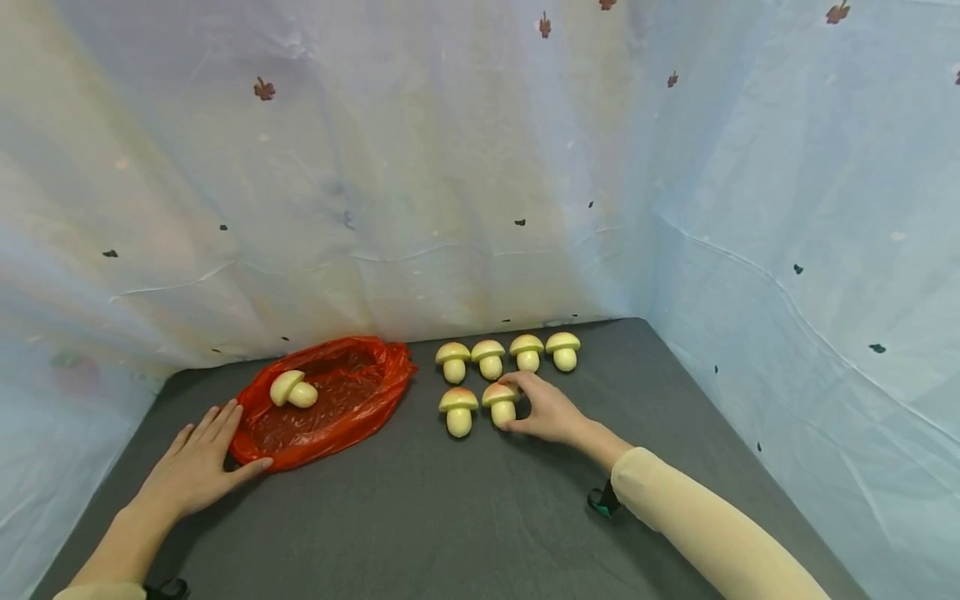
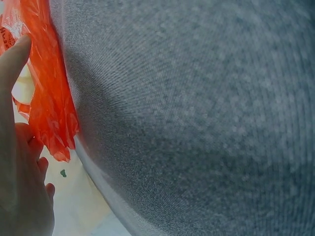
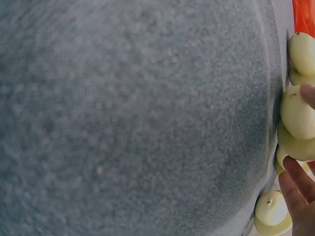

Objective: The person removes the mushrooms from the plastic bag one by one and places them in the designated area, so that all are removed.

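Observation:
At the front row's right end, my right hand (image 1: 551, 410) pinches a toy mushroom (image 1: 500, 403) with a pale yellow stem and reddish cap, thumb near the stem and fingers at the cap. In the right wrist view, this mushroom (image 3: 299, 115) sits between thumb and fingers. My left hand (image 1: 197, 471) rests, fingers extended, against the left rim of a red plastic bag (image 1: 352, 429) spread open on the table. Inside the bag a single mushroom (image 1: 294, 390) lies on its side. The left wrist view shows the left thumb (image 2: 17, 54) over the bag's edge.
Beside the pinched mushroom stands another mushroom (image 1: 458, 411). Behind them is a row of several more mushrooms (image 1: 527, 352). The dark grey table (image 1: 420, 525) is bordered by a pale patterned curtain (image 1: 420, 167) at the back and sides.

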{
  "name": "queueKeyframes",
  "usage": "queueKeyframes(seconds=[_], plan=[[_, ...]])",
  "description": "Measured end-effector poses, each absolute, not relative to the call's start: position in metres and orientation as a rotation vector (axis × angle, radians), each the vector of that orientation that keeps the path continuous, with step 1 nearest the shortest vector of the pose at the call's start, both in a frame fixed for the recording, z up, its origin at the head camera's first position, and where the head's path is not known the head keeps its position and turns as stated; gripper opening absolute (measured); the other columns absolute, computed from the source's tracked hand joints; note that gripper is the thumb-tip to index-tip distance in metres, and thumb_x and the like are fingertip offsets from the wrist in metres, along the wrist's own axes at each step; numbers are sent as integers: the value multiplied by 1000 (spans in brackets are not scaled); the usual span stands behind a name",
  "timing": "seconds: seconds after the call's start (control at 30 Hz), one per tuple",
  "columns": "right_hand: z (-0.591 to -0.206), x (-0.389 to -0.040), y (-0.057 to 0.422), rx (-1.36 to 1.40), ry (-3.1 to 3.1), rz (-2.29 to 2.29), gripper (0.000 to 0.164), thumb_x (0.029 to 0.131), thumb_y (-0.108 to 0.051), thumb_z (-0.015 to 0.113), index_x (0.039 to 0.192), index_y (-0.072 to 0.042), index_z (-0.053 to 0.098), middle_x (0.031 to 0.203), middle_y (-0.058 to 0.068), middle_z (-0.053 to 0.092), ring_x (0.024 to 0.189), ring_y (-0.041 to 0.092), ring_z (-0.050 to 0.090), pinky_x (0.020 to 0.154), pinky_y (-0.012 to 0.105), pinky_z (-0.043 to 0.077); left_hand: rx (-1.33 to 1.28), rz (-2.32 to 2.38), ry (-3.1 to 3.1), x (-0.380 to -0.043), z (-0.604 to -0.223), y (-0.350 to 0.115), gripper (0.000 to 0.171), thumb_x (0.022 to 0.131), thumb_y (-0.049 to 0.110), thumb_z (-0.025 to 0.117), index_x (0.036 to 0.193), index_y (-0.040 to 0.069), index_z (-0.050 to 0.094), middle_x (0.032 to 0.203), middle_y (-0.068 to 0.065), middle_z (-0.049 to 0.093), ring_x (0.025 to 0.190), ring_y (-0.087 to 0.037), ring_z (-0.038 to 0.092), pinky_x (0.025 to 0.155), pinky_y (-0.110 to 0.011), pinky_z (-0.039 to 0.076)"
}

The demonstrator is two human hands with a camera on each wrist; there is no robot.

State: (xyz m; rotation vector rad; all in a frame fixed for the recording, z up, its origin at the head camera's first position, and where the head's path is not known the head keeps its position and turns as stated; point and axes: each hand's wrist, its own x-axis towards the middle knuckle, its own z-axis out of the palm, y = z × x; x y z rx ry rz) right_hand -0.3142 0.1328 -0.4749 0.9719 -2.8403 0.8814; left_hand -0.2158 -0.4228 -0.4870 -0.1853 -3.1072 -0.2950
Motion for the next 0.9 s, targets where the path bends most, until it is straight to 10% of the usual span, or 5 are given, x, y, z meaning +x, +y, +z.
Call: queueKeyframes(seconds=[0.9], plan=[[-479,-313,136,965,-2835,940,72,86,-28,89,147,-14,53,141,4,58,126,22,58,103,46,52,-190,-278,-3093,-214,-486,-422,117,93,73,58,161,-12,16,165,-39,14,150,-60,13,116,-77,11]])
